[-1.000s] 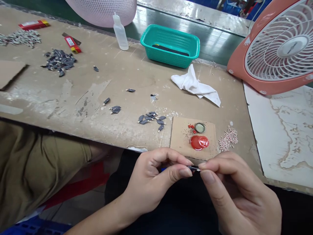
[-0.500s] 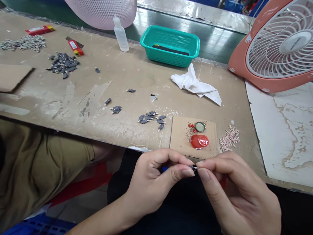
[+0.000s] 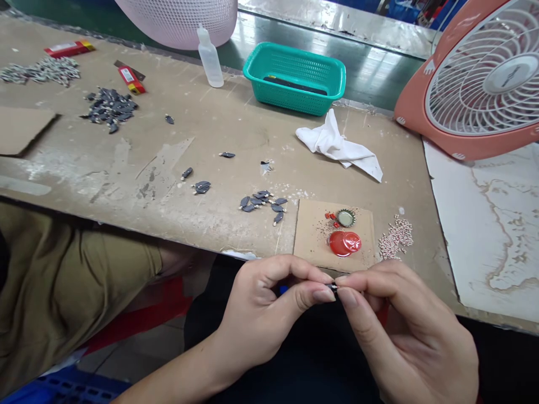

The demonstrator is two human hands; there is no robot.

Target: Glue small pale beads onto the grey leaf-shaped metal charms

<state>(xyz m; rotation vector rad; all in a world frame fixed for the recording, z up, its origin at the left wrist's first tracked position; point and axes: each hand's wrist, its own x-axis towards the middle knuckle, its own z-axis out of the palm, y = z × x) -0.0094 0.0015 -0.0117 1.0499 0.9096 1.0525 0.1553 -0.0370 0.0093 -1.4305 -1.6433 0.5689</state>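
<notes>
Working from the head view. My left hand (image 3: 265, 311) is closed at thumb and forefinger, pinching a small dark piece (image 3: 330, 288) just past the near edge of the worktop (image 3: 219, 221). Right hand (image 3: 412, 325): thumb and forefinger nearly together at the pale end of that piece; I can't tell whether they grip it. Most of the piece is hidden by fingertips.

Directly beyond my hands, a cardboard square (image 3: 309, 253) carries a glossy red blob (image 3: 343, 244), a crimped bottle cap (image 3: 346, 217) and red crumbs (image 3: 330, 216). Just right of it, a scatter of pinkish grains (image 3: 396, 238). Left of it, a loose cluster of dark pieces with pale ends (image 3: 256, 200); a denser heap (image 3: 110, 106) farther up and left.

Farther back: crumpled white cloth (image 3: 337, 145), green basket (image 3: 290, 104) with a dark bar inside, upright squeeze bottle (image 3: 211, 64). Orange fan (image 3: 511, 76) at right. At lower left, a khaki-clad leg (image 3: 76, 286) by the worktop edge.
</notes>
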